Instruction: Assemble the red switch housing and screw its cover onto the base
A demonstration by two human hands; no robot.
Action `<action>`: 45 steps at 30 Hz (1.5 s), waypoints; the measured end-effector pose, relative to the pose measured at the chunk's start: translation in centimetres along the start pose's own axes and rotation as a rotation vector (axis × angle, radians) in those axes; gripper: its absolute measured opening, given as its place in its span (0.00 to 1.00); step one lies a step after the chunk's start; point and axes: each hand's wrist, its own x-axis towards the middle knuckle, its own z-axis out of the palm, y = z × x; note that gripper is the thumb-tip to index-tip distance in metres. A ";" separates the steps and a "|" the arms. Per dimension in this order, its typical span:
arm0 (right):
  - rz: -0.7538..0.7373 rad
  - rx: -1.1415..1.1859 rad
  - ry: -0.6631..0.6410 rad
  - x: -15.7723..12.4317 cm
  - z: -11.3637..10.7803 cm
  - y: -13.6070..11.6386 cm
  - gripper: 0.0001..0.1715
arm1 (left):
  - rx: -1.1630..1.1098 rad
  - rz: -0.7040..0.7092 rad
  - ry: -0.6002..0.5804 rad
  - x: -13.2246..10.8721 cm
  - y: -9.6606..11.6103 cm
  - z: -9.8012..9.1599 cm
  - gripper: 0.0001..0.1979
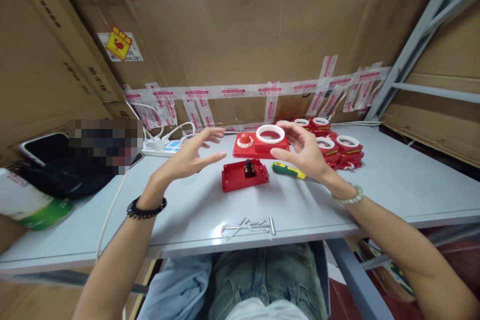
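Note:
My right hand (302, 152) has its thumb and fingers around the right end of a red plastic cover (240, 152), which carries a white ring (270, 134) and a red dome-shaped button (245, 139). Left of the cover, my left hand (198, 154) is held over the table with its fingers apart and nothing in it. Between the hands and nearer to me lies a red open base (236, 178) with a small black part (249, 167) inside. A yellow-and-green screwdriver (288, 170) lies partly behind my right hand.
Several finished-looking red units with white rings (347, 142) stand at the right back. Small metal pins and a white looped item (243, 229) lie near the front edge. A power strip (161, 147), a cable, a black bag and a white-green container (45, 212) are at left. Cardboard walls the back.

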 end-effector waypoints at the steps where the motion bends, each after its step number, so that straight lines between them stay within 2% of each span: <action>1: 0.002 0.005 0.043 0.1 -0.1 0.1 0.33 | 0.077 -0.088 0.005 -0.3 -1.3 -0.3 0.28; 4: 0.013 0.010 0.118 0.2 -0.2 0.3 0.33 | 0.302 -0.286 -0.071 -1.3 -5.5 -0.6 0.31; 7: 0.009 0.002 0.120 0.2 -0.2 0.3 0.34 | 0.370 -0.393 -0.180 -1.7 -8.6 -0.5 0.30; 10: -0.003 -0.002 0.119 0.2 -0.2 0.2 0.34 | 0.376 -0.431 -0.204 -1.9 -10.0 -0.2 0.30; 15: -0.012 -0.020 0.117 0.2 -0.2 0.1 0.34 | 0.379 -0.416 -0.217 -2.0 -10.6 0.1 0.28; 18: -0.016 -0.025 0.116 0.2 -0.2 0.0 0.33 | 0.318 -0.355 -0.144 -1.8 -9.6 0.1 0.28; 22: -0.039 -0.011 0.147 0.4 -0.5 0.1 0.34 | 0.099 -0.136 0.009 -0.3 -5.1 1.0 0.24; 25: -0.049 -0.022 0.164 0.5 -0.8 0.1 0.32 | -0.034 0.061 -0.048 1.5 -1.3 2.5 0.19; 28: -0.055 -0.039 0.178 0.6 -0.9 0.1 0.32 | -0.065 0.145 -0.139 2.8 0.6 4.0 0.17; 32: -0.042 -0.034 0.170 0.7 -0.8 0.1 0.34 | -0.065 0.109 -0.159 3.0 0.5 4.9 0.20; 40: -0.033 -0.059 0.159 0.5 -0.7 0.1 0.34 | -0.073 0.054 -0.184 2.8 0.2 5.2 0.24; 45: -0.029 -0.074 0.152 0.5 -0.6 0.1 0.33 | -0.066 0.050 -0.172 2.7 0.5 5.2 0.22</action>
